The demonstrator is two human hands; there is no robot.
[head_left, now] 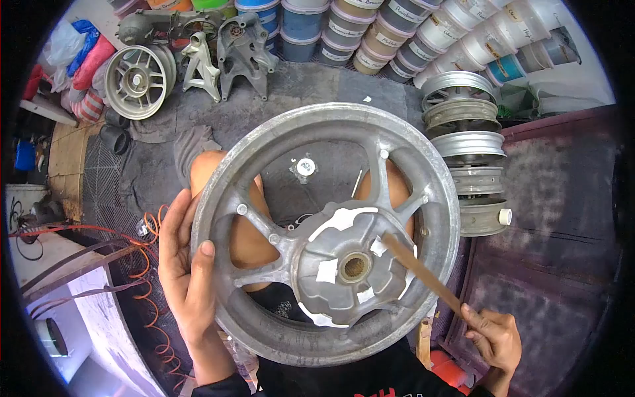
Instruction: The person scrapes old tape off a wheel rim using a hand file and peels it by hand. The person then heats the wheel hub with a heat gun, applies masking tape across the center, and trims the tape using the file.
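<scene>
Wheel (331, 228) (grey) in left fingers (174, 221).

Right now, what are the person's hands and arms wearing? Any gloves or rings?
No gloves: the left hand and right hand are both bare, and no rings or watch show. A black sleeve covers part of the left arm at the picture's bottom edge.

The place is a workshop — stacked wheel rims (465, 144), labelled tubs (341, 38) and metal parts (239, 61) show this.
</scene>
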